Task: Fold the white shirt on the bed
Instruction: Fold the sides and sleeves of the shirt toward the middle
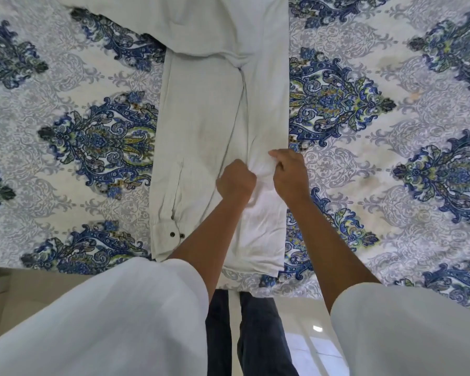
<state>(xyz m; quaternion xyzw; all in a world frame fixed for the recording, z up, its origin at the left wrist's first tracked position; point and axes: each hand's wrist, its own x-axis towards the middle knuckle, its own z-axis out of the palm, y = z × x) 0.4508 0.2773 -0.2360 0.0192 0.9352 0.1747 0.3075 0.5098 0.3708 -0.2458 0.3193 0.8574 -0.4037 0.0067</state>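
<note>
The white shirt (201,109) lies lengthwise down the middle of the bed, folded into a long narrow strip. A sleeve with a dark-buttoned cuff (168,232) lies along its left side. My left hand (236,180) grips a bunch of the shirt's fabric near the strip's right half. My right hand (289,173) pinches the same fabric at the shirt's right edge, a short gap from the left hand. The cloth between my hands is gathered and slightly raised.
The bed (391,131) is covered by a sheet with blue and grey ornamental print. Its near edge runs just in front of my legs (244,335). Pale tiled floor (310,348) shows below.
</note>
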